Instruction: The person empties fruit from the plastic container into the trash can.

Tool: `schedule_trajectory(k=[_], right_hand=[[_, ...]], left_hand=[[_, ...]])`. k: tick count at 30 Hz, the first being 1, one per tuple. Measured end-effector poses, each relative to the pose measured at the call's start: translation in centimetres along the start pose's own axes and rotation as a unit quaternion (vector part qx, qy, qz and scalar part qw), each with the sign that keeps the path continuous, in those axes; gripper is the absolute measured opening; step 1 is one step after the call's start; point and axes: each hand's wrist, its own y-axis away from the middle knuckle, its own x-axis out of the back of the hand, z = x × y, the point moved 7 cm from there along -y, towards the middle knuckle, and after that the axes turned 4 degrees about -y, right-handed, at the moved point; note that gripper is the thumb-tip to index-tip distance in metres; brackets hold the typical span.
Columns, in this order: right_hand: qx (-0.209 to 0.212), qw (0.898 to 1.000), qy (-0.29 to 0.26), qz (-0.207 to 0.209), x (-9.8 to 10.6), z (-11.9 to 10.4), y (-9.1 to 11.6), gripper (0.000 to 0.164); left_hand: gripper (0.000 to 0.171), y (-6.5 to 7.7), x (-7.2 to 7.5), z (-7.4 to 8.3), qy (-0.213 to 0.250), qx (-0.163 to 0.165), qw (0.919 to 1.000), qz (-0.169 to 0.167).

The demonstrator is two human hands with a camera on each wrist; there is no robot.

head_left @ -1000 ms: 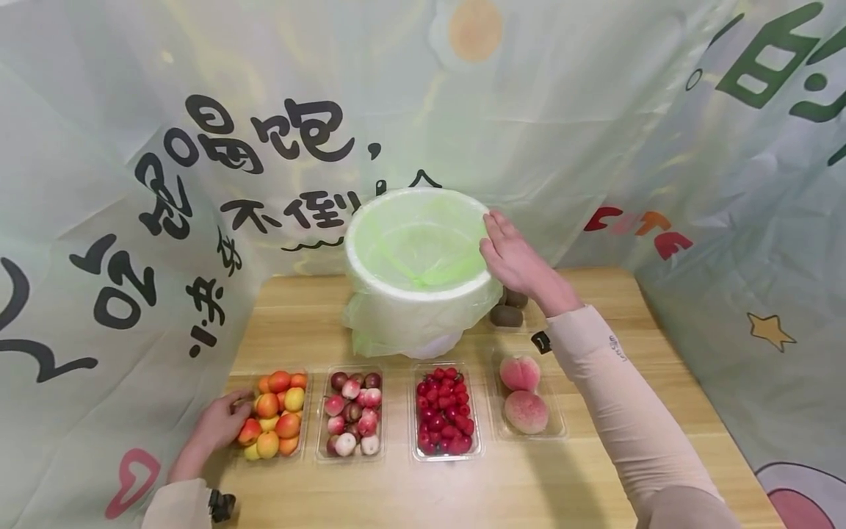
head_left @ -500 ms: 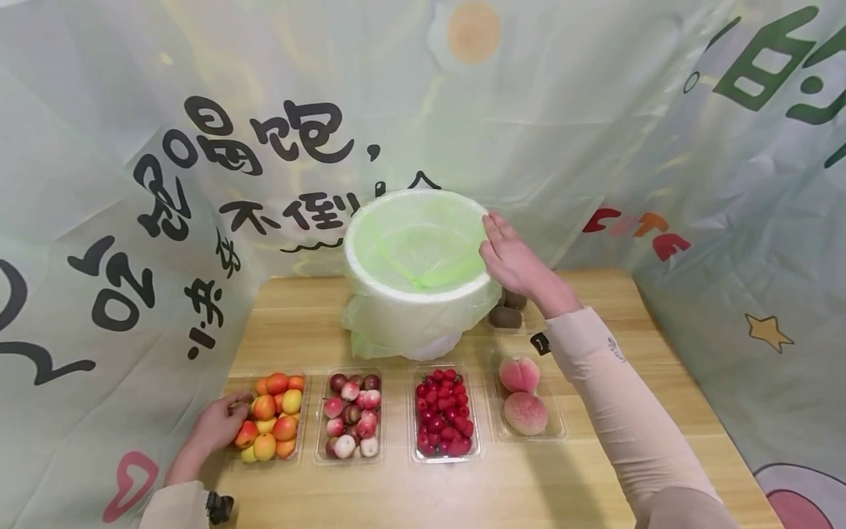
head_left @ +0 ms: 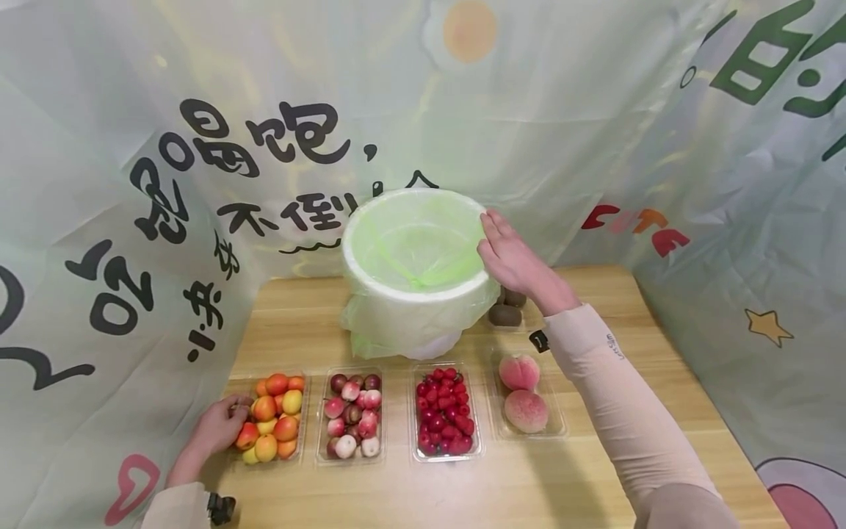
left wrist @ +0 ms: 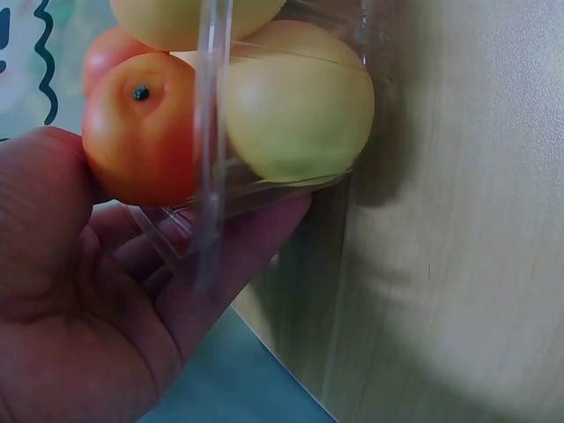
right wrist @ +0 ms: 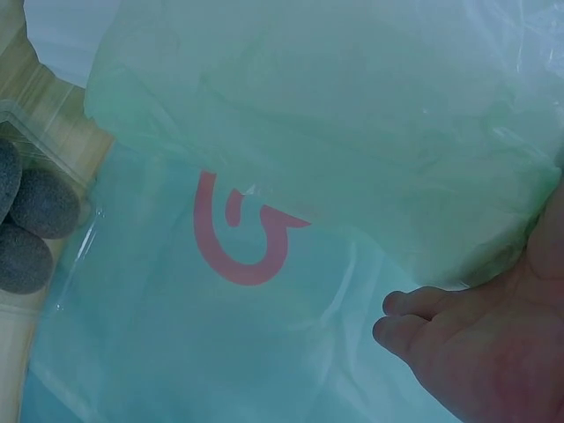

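Note:
My left hand (head_left: 214, 426) grips the left side of a clear plastic box (head_left: 304, 411) filled with small orange and yellow fruits (head_left: 266, 426). In the left wrist view its fingers (left wrist: 256, 231) curl under the box wall, while the thumb lies along an orange fruit (left wrist: 141, 132). Further back on the table, a white bucket (head_left: 403, 316) is lined with a thin green plastic bag (head_left: 432, 278). My right hand (head_left: 512, 253) rests straight-fingered against the bucket's right rim. Two of its fingertips (right wrist: 392, 330) show beside the bag in the right wrist view; its thumb is hidden there.
Right of the fruit box, clear boxes hold purple, pink and white fruits (head_left: 352, 415), red berries (head_left: 444, 411) and two peaches (head_left: 525, 411). Dark kiwi-like fruits (head_left: 505, 316) sit behind my right wrist. Printed cloth walls (head_left: 542, 110) enclose the wooden table (head_left: 357, 499).

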Motion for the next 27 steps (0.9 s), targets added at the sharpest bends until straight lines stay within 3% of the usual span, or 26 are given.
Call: schedule_trajectory(k=[19,27], right_hand=[[0.001,1.000,0.005,-0.003,0.0,-0.1,0.0,0.071],[-0.001,1.000,0.007,-0.006,-0.1,0.0,0.0,0.071]], left_hand=[[0.029,0.3,0.0,-0.6,0.031,0.009,0.9995,0.001],[0.033,0.4,0.6,0.5,0.047,0.008,0.9988,-0.006]])
